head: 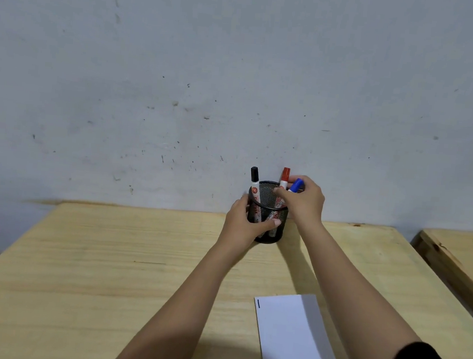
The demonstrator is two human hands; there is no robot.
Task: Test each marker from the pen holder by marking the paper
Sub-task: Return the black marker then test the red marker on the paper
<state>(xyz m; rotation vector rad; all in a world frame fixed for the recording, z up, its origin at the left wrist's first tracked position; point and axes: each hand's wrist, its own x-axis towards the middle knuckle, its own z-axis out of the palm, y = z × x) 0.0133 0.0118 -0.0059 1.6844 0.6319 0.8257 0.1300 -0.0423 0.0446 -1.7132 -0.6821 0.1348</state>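
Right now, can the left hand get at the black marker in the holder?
Probably yes. The left hand is wrapped around the pen holder, just below the black marker, whose cap stands clear above the rim. It would have to release the holder first.

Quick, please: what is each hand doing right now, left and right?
Left hand: closed around the mesh pen holder, steadying it.
Right hand: fingers closed on the blue marker at the holder's rim.
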